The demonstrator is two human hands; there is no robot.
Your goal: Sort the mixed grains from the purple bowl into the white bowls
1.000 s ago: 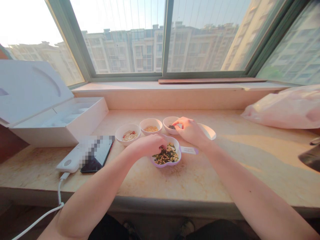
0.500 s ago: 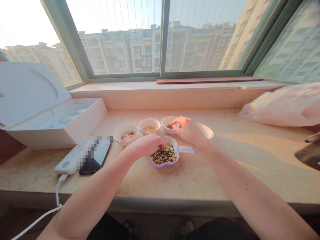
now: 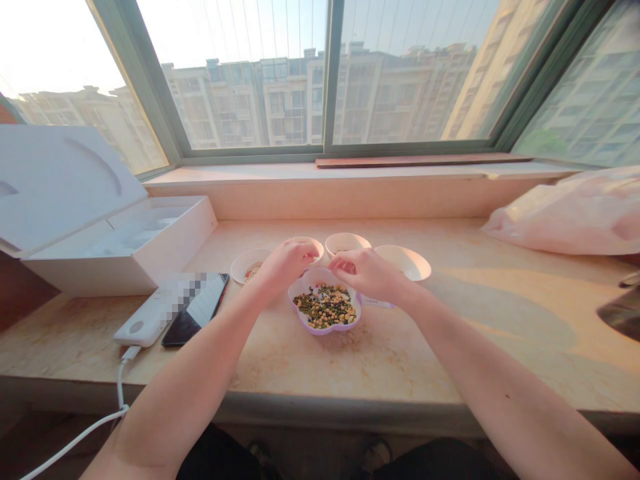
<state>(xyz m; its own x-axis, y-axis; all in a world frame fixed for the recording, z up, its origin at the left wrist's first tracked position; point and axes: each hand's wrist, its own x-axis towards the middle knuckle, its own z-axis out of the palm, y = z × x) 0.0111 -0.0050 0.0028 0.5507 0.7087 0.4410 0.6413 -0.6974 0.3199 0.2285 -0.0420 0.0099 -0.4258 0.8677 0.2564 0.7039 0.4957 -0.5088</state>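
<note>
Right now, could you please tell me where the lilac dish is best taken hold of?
Probably at the near rim of the lilac dish, from the room side: that lobed lip is free, while the left hand and right hand sit over the far side. Keep it level; the beans lie loose.

The left hand [image 3: 287,267] has lifted out of the lilac dish [image 3: 324,328] and now sits beyond its far rim, covering most of the middle bowl [image 3: 306,239]. The right hand [image 3: 370,275] has left the right bowl [image 3: 347,243] and come down to the dish, its fingertips [image 3: 336,264] just above the rim. The mix [image 3: 326,305] now shows uncovered.
</note>
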